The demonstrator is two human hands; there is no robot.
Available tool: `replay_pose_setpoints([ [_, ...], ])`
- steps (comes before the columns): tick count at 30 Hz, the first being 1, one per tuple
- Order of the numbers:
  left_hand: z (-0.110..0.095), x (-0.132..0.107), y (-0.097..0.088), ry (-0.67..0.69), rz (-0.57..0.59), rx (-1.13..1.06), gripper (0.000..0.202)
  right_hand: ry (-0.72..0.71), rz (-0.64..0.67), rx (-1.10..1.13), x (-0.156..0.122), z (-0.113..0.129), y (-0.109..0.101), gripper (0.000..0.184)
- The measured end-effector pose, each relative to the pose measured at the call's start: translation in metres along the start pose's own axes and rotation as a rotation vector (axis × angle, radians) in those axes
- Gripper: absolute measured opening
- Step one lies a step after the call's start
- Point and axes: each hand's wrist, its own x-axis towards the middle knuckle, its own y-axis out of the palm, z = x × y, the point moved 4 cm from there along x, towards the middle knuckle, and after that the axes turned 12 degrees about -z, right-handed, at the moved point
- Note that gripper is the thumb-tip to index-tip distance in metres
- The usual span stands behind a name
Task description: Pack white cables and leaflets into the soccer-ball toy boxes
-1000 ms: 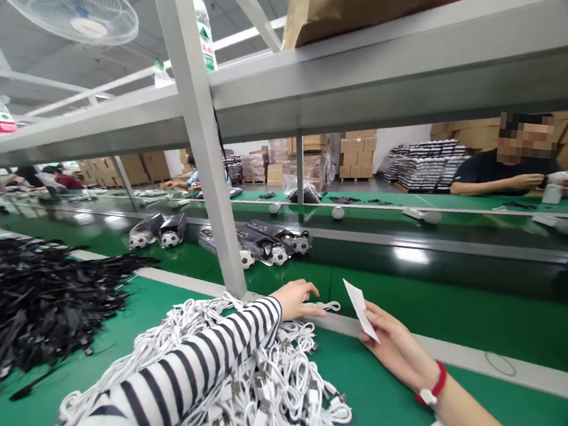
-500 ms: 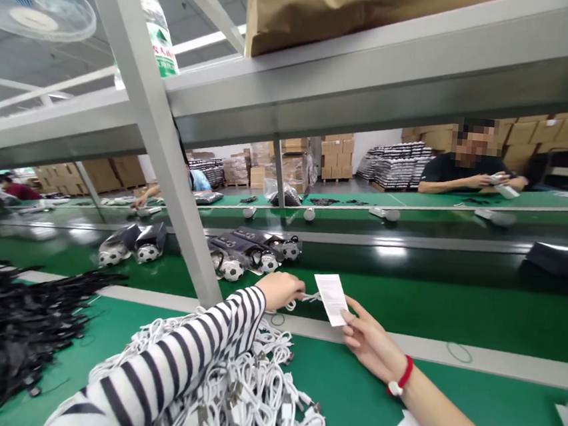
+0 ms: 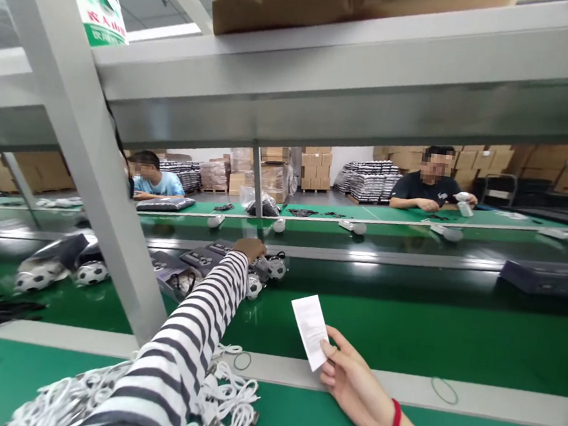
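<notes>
Paper slip (image 3: 309,331), one: projecting up-left from my right hand (image 3: 354,384), which is pinching it; left hand (image 3: 250,248), beside bagged balls (image 3: 277,268): grip unclear.

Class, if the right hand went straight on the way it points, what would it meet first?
The right hand, holding a white slip, would probably cross the green surface and meet the rightmost football-patterned ball; depth is unclear, so it might pass above.
</notes>
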Motion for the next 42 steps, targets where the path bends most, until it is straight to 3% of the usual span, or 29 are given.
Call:
replay_pose_setpoints([
  [4, 0.007, 0.004, 0.021, 0.006, 0.084, -0.052, 0.014, -0.044, -0.044, -0.163, 0.001, 0.010, -0.003, 0.039],
  [7, 0.016, -0.002, 0.018, 0.000, 0.013, -0.111, 0.025, -0.213, -0.202, -0.452, 0.025, 0.043, 0.001, 0.038],
  [10, 0.026, -0.018, 0.015, -0.072, -0.085, -0.145, 0.037, -0.500, -0.394, -0.916, 0.074, 0.090, 0.025, 0.026],
  [11, 0.029, -0.025, 0.015, -0.091, -0.113, -0.154, 0.039, -0.542, -0.460, -1.100, 0.095, 0.103, 0.036, 0.025],
  [14, 0.028, -0.049, 0.020, -0.088, -0.189, -0.182, 0.036, -0.542, -0.536, -1.331, 0.157, 0.120, 0.066, 0.025],
  [19, 0.017, -0.069, 0.038, -0.054, -0.294, -0.201, 0.032, -0.558, -0.534, -1.654, 0.217, 0.099, 0.100, 0.016],
  [21, 0.010, -0.065, 0.044, -0.026, -0.316, -0.192, 0.033, -0.562, -0.522, -1.762, 0.228, 0.079, 0.109, 0.020],
  [24, -0.004, -0.053, 0.051, 0.132, -0.315, -0.121, 0.035, -0.537, -0.471, -1.900, 0.236, 0.050, 0.120, 0.028],
  [26, -0.010, -0.049, 0.052, 0.225, -0.291, -0.067, 0.036, -0.542, -0.423, -1.979, 0.235, 0.044, 0.128, 0.032],
  [30, -0.012, -0.049, 0.043, 0.241, -0.269, -0.075, 0.037, -0.567, -0.347, -2.077, 0.208, 0.077, 0.139, 0.041],
  [32, -0.012, -0.050, 0.038, 0.206, -0.230, -0.102, 0.038, -0.510, -0.233, -2.101, 0.176, 0.102, 0.137, 0.037],
  [34, -0.014, -0.050, 0.035, 0.191, -0.137, -0.120, 0.036, -0.423, -0.068, -2.107, 0.128, 0.115, 0.124, 0.027],
  [36, -0.019, -0.050, 0.033, 0.212, -0.050, -0.130, 0.035, -0.321, 0.154, -2.075, 0.064, 0.109, 0.097, 0.026],
  [38, -0.025, -0.048, 0.030, 0.254, -0.005, -0.158, 0.036, -0.229, 0.535, -1.943, -0.009, 0.081, 0.062, 0.056],
  [39, -0.028, -0.048, 0.028, 0.274, 0.017, -0.177, 0.036, -0.209, 0.640, -1.896, -0.043, 0.066, 0.042, 0.075],
  [42, -0.034, -0.049, 0.025, 0.321, 0.099, -0.198, 0.031, -0.199, 0.616, -1.934, -0.116, 0.034, -0.008, 0.098],
])
